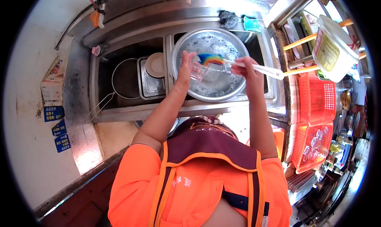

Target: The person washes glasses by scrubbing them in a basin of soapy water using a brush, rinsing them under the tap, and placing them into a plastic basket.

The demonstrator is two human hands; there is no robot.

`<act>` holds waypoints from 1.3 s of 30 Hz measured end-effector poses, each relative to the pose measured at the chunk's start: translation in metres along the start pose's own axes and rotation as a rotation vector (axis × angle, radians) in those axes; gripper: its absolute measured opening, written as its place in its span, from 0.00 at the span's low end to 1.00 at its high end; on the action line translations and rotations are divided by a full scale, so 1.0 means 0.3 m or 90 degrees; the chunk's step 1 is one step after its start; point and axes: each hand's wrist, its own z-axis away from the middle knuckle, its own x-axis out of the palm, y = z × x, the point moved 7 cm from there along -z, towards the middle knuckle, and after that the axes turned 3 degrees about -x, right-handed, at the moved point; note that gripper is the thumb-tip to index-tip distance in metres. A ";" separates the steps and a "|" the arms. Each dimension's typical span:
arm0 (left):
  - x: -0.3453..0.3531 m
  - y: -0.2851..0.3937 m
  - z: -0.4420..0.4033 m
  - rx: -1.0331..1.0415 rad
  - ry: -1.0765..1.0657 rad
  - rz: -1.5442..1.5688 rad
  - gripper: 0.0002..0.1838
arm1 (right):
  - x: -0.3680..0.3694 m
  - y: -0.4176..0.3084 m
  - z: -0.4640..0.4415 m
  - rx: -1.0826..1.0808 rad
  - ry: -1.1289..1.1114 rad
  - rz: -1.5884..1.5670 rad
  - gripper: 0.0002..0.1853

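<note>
My left hand (185, 70) is closed around a clear glass (198, 72), which is tilted over a large round metal basin (177, 82). In my right hand (247, 69) is a bottle brush (268, 71) with a long white handle. Its rainbow-coloured head (210, 59) is smeared by motion and lies beside the glass; I cannot tell whether it is inside. Below both hands, foamy water (216, 84) fills the basin, which sits over the right sink bowl.
Left of the basin, a sink bowl holds a wire-handled strainer (112, 81), a metal tray (152, 93) and a pale round dish (155, 65). A dark scourer (228, 19) and green sponge (251, 24) lie behind. Red baskets (316, 98) and a white tub (335, 48) stand right.
</note>
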 end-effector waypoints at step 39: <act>0.028 -0.054 -0.024 -0.235 -0.125 0.291 0.39 | -0.083 0.145 -0.070 0.027 -0.022 -0.182 0.17</act>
